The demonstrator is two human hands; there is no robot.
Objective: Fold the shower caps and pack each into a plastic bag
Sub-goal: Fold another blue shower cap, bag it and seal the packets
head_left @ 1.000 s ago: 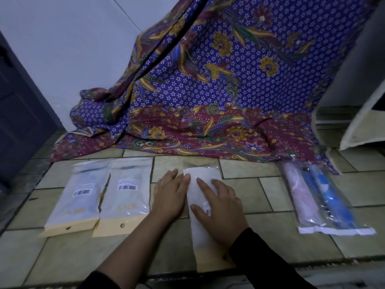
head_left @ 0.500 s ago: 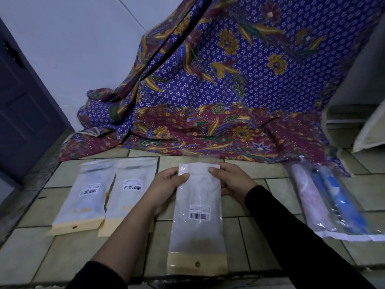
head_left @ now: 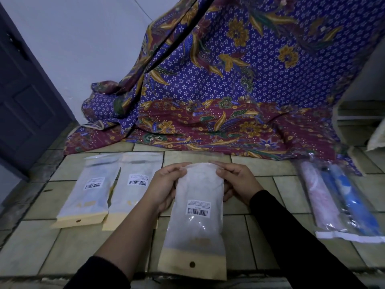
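A clear plastic bag [head_left: 198,222] with a barcode label and a tan header strip hangs upright in front of me, a pale folded shower cap inside it. My left hand [head_left: 164,188] grips its upper left edge and my right hand [head_left: 237,184] pinches its upper right corner. Two packed bags [head_left: 83,190] [head_left: 131,188] of the same kind lie flat side by side on the tiled floor to the left.
A clear packet [head_left: 341,203] with pink and blue rolled shower caps lies on the floor at the right. A purple and maroon batik cloth [head_left: 218,90] drapes down the wall onto the tiles behind. A dark door [head_left: 23,97] stands at the left.
The bag lay flat under both pressing palms a second ago. Both hands have since taken its top end and lifted it off the floor, closer to me.
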